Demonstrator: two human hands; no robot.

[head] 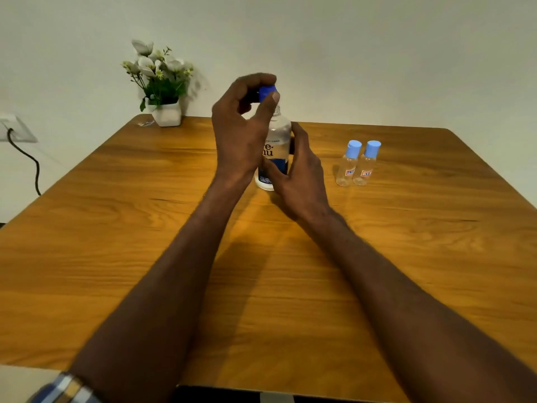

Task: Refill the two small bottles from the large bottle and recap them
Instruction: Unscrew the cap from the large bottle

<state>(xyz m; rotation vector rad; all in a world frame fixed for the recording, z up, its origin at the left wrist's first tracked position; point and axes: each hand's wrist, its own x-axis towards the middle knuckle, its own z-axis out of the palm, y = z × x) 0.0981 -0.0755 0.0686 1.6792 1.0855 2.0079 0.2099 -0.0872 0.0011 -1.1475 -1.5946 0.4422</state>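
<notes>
Head view: large bottle (274,146) stands upright, right hand (302,175) gripping it, left hand (241,132) pinching blue cap (266,93)

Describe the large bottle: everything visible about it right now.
The large bottle is clear plastic with a white and dark blue label, standing upright mid-table. The left hand pinches its blue cap at the top; the right hand grips the lower body. Whether the cap is loosened cannot be told.
</notes>
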